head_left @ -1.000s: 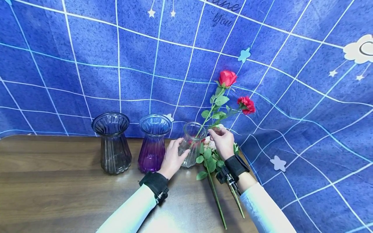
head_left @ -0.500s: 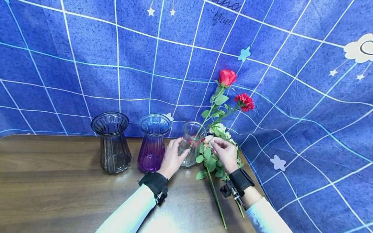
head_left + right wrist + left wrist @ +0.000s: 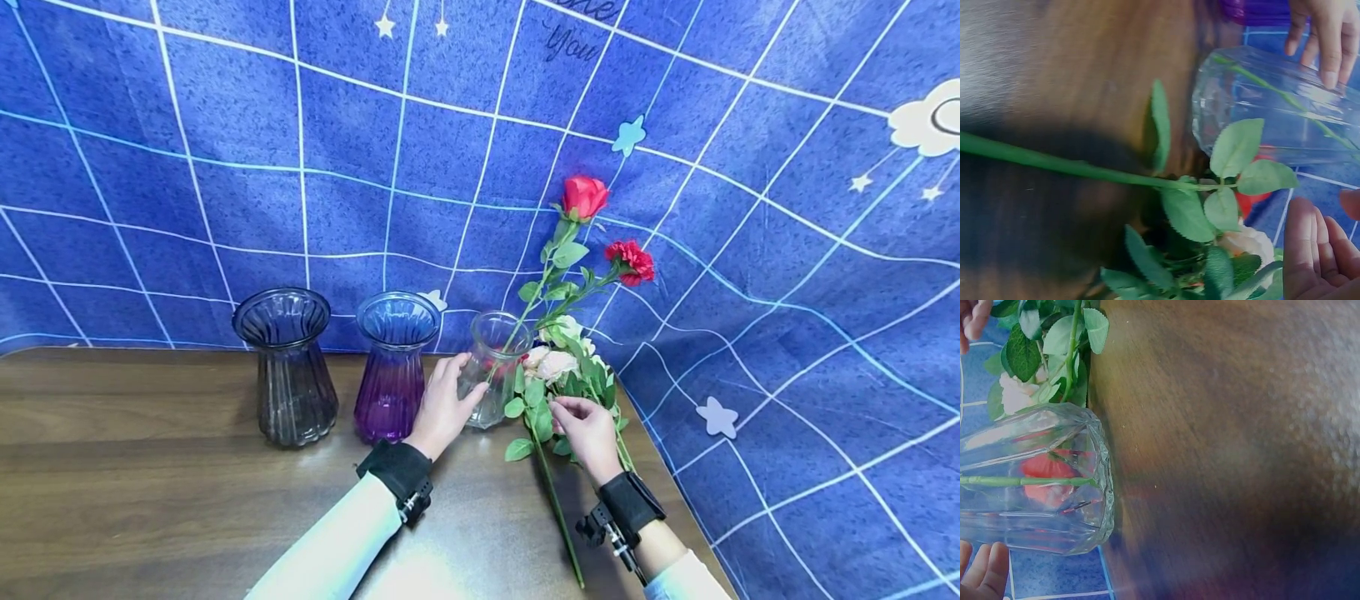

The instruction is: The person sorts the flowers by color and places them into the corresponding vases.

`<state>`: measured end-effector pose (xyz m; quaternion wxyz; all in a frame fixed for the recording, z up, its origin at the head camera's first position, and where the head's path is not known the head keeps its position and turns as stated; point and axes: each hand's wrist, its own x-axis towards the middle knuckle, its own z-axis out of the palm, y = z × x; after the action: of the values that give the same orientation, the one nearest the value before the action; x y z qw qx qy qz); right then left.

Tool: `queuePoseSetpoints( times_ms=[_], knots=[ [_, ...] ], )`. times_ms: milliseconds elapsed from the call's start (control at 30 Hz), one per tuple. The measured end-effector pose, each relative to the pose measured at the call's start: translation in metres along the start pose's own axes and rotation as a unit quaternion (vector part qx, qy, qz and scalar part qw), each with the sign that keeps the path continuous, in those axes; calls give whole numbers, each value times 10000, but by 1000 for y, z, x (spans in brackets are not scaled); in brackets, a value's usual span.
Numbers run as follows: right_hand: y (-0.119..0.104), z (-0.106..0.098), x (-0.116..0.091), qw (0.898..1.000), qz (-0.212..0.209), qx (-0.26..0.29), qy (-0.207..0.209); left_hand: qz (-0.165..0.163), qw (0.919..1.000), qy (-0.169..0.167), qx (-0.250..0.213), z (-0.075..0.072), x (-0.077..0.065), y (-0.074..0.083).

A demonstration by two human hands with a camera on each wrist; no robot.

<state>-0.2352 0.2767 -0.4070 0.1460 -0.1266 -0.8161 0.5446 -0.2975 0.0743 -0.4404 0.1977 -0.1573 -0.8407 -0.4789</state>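
In the head view my left hand holds the clear glass vase from its near left side, thumb in front and fingers along the side. A red rose stands tilted in the vase, its green stem showing through the glass. Next to it leans a red carnation. My right hand is over the flowers lying right of the vase, fingers loosely bent. In the right wrist view the right fingers and thumb are apart, with nothing between them. A leafy green stem passes beside that hand.
A purple-blue glass vase and a dark grey one stand left of the clear vase on the wooden table. Pale flowers with leaves lie at the right edge. A blue patterned cloth hangs behind.
My right hand has drawn back from the carnation down towards me over the lying flowers. The carnation shifted slightly up and left at first. My left hand stays at the vase.
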Motion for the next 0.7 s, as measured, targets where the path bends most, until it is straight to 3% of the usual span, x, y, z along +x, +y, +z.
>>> queuePoseSetpoints(
  times_ms=[433,700],
  knots=[
    [25,10,-14,9934,-201,-1088,-311,-36,10000,-22,-82,-1,0,3],
    [41,12,-14,9774,-394,-2063,-239,-83,9999,-23,-73,-1,-1,3]
  ],
)
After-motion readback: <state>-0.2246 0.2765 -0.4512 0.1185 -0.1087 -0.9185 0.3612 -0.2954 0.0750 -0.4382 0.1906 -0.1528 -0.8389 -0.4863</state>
